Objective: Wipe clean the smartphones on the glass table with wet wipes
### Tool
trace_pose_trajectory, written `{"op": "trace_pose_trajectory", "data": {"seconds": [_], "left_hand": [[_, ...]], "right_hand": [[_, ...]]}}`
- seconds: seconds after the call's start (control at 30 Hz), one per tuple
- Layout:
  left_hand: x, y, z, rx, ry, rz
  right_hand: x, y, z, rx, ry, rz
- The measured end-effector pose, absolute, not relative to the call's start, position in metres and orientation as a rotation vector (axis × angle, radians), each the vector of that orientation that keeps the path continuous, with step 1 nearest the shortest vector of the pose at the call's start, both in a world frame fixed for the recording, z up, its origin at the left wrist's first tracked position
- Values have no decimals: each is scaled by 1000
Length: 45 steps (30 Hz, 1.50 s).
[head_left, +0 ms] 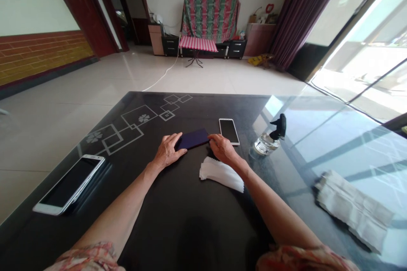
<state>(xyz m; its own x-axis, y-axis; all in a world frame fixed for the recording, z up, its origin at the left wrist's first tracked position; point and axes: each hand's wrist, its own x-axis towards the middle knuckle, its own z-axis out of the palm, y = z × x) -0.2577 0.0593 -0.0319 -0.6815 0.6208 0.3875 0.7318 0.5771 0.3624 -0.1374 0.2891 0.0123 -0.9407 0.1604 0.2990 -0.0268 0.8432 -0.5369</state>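
Observation:
A flat, dark blue phone [193,139] lies level between my two hands, at or just over the black table. My left hand [166,150] grips its left end, thumb along the near edge and fingers at the far side. At its right end, the closed fingers of my right hand [221,148] pinch the corner. Beneath my right wrist is a white cloth [221,172] with zigzag edges. Just beyond the right hand, a white phone [229,131] rests with its dark screen up. A clear spray bottle [267,142] with a black trigger head stands to the right.
On the glossy black table [165,228], a stack of white devices [70,184] sits at the left. A folded grey cloth [354,209] lies at the right. Past the far edge are tiled floor, a small table with a striped cover [197,44] and a draped cabinet top.

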Motion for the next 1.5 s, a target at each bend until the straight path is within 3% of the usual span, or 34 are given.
{"op": "trace_pose_trajectory", "data": {"seconds": [0.27, 0.5, 0.73, 0.97, 1.3, 1.5], "left_hand": [[-255, 60, -29, -1147, -2578, -749], [-254, 61, -27, -1170, -2547, -785], [-257, 58, -28, -1226, -2572, -876], [-257, 58, -28, -1245, -2561, -887], [-250, 61, -22, -1120, -2600, -1057], [-253, 51, -20, -1132, -2659, -943]], "right_hand": [[-69, 291, 38, 370, -2852, 914], [-65, 285, 20, 310, -2904, 896], [-89, 284, 29, 171, -2708, 991], [-135, 273, 4, -17, -2460, 1043], [-184, 257, -7, 3, -2547, 632], [-179, 257, -7, -30, -2616, 494]]}}
